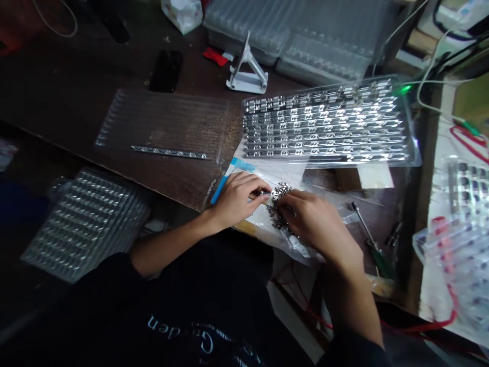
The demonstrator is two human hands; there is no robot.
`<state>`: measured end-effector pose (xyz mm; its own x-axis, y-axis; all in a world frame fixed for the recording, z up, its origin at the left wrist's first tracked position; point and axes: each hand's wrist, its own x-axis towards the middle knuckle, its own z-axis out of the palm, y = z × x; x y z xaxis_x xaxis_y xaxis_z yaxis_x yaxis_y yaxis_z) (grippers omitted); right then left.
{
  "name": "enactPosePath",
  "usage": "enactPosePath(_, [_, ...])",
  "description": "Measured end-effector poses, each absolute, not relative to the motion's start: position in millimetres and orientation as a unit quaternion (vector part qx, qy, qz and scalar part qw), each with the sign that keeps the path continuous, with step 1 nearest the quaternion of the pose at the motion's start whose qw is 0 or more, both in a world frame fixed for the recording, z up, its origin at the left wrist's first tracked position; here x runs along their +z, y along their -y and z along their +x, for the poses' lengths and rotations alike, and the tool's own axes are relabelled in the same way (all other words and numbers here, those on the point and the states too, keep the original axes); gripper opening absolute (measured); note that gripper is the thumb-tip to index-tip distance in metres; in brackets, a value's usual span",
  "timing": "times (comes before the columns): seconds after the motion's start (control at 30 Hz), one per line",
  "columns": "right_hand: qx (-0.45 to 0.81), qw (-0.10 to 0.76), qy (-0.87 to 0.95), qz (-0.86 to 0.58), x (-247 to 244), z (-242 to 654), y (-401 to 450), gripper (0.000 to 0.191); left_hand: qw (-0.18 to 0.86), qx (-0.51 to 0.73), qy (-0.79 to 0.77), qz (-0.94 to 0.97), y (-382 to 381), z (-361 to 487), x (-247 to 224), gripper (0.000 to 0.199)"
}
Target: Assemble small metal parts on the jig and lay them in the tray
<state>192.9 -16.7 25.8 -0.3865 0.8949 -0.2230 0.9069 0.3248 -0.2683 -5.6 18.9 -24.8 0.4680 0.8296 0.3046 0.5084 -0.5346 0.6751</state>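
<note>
the left hand (237, 200) and right hand (315, 222) pinch together over a tangle of small shiny metal parts (280, 205) on a crinkled clear plastic bag (301, 244); both hands partly hide the tangle, so single pieces are hard to make out.

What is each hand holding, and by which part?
The left hand pinches one small silver metal part by its end; the right hand's fingers are on a clump of similar parts, the exact hold hidden.
</note>
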Motion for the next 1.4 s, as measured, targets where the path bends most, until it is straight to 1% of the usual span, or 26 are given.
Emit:
enactPosePath(0.13, [-0.191,-0.006,-0.813,0.55,21,194,17,0.02,0.256,0.31,-0.426,0.81,-19,-7,-27,0.004])
enactPosePath(0.43, [-0.209,-0.056,-0.814,0.54,28,198,20,0.017,0.254,0.289,-0.447,0.808,-18,-5,-26,0.005])
enactPosePath(0.53, [-0.207,-0.043,-0.827,0.521,28,193,19,0.017,0.246,0.285,-0.448,0.811,-17,-5,-27,0.005])
enactPosePath(0.67, [-0.176,-0.007,-0.837,0.518,26,183,19,0.022,0.244,0.293,-0.452,0.806,-17,-5,-28,0.005])
enactPosePath(0.87, [-0.14,0.043,-0.835,0.531,22,174,20,0.014,0.246,0.389,-0.438,0.772,-14,-10,-26,0.001])
enactPosePath(1.0, [-0.151,0.046,-0.835,0.527,22,175,20,0.016,0.238,0.378,-0.452,0.772,-13,-25,-18,0.001])
enactPosePath(1.07, [-0.177,0.023,-0.827,0.533,22,179,19,0.016,0.229,0.364,-0.477,0.767,-14,-36,-14,0.001])
enactPosePath(1.2, [-0.25,-0.07,-0.799,0.542,20,187,17,0.012,0.212,0.348,-0.511,0.757,-18,-59,-9,0.004])
enactPosePath(1.3, [-0.263,-0.131,-0.797,0.527,17,183,14,0.017,0.2,0.343,-0.524,0.754,-19,-70,-11,0.005])
enactPosePath(1.4, [-0.26,-0.163,-0.797,0.521,14,173,11,0.022,0.191,0.343,-0.53,0.752,-18,-74,-15,0.009])
